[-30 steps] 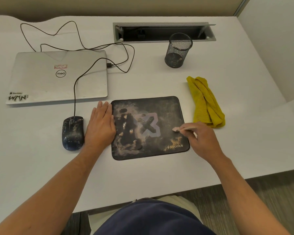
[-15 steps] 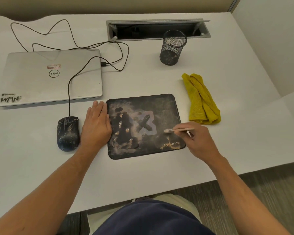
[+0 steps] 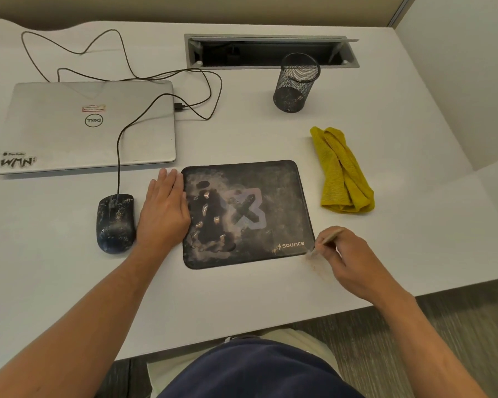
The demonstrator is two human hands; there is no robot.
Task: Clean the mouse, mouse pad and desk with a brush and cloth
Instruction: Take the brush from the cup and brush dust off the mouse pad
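A dark printed mouse pad (image 3: 270, 191) lies flat on the white desk (image 3: 242, 297). My left hand (image 3: 164, 214) presses flat on the desk against the pad's left edge, fingers straight. To its left sits a dark speckled wired mouse (image 3: 115, 222). My right hand (image 3: 348, 259) grips a thin brush (image 3: 325, 242) whose tip meets the desk just off the pad's lower right corner, where a smear of light dust lies. A crumpled yellow cloth (image 3: 342, 170) rests to the right of the pad.
A shut silver laptop (image 3: 89, 124) lies at the back left with the mouse cable (image 3: 156, 79) looping behind it. A black mesh pen cup (image 3: 296, 81) stands in front of an open cable tray (image 3: 270, 51). The desk's front edge runs near my lap.
My right hand has swept the brush from the pad's lower right area down off its corner onto the desk, leaving dust there. My left hand stays put.
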